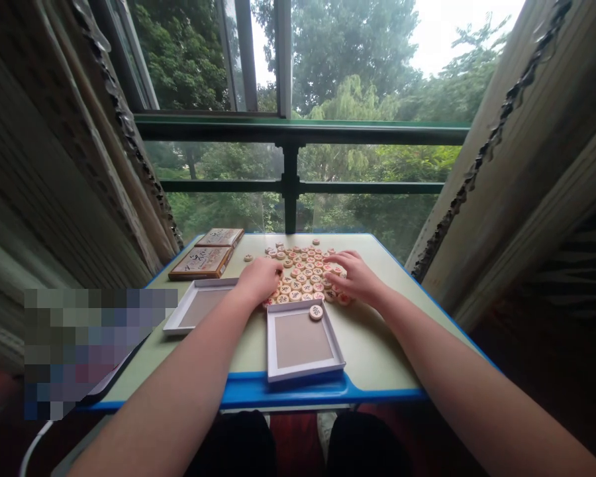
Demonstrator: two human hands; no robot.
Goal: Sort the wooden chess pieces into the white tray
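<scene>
With the left hand (261, 278) and right hand (355, 275) loosely spread, palms down, at either edge of the chess discs (302, 271) scattered mid-table (377, 344), herding them inward with gentle, flat pressure probably keeps strays from skidding off.

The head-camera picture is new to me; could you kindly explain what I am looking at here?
There is no machine. A person wears one camera on the head, looking forward and down, so both bare arms enter from below. The left hand and right hand rest on a heap of round wooden game pieces on a blue-edged table by a window. Nothing is clearly held: the right hand lies spread, and the left one's fingers are curled out of view. A single piece lies at the far corner of the near white tray. A second tray sits to its left, with brown printed boxes beyond.
</scene>
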